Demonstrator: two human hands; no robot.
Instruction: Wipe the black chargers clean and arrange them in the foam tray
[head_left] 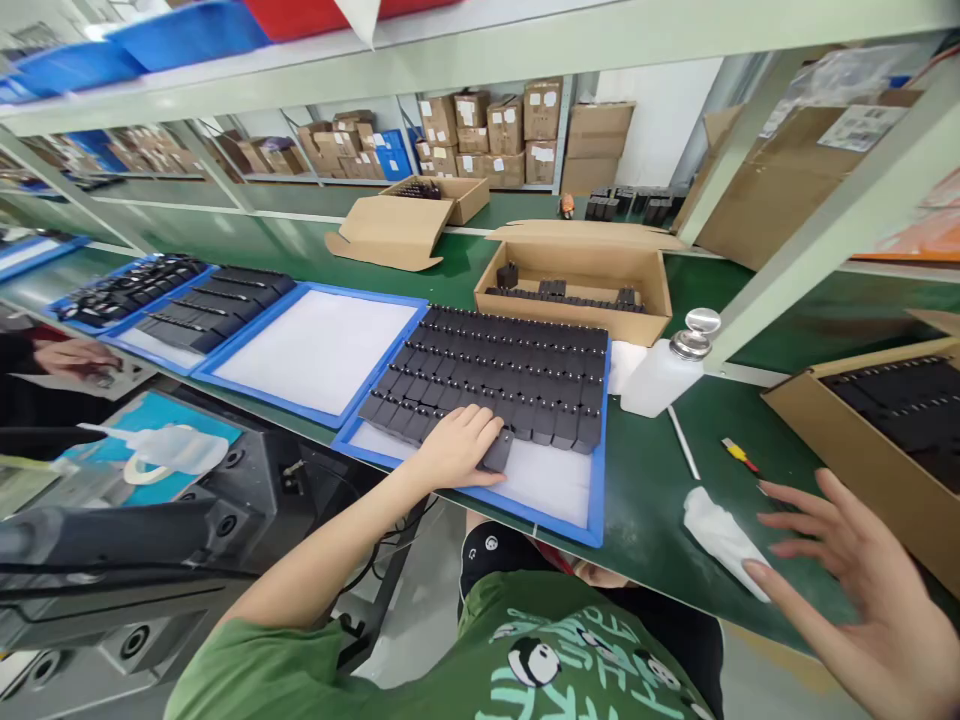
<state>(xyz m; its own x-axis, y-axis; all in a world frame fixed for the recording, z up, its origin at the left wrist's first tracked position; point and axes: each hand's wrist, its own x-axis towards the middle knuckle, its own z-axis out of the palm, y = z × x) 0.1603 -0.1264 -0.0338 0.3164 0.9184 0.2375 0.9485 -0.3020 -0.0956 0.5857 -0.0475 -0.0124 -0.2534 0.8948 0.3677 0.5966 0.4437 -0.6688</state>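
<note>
My left grip [459, 447] pinches a black block [499, 453] at the near side of the blue tray [598, 490]; my right grip [862, 590] hangs spread above the surface [649, 500], right of the white cloth [716, 530].

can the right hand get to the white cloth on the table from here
Probably yes: the right hand is open and looks empty, its thumb appears near the white cloth, and nothing visible stands between them.

Blocks [517, 372], centre, look matt plastic. Tray [598, 500] beneath: smooth plastic. Bottle [660, 378], right: plastic, shiny metal cap [691, 343]. Box [577, 323], upper centre: matt cardboard.
</note>
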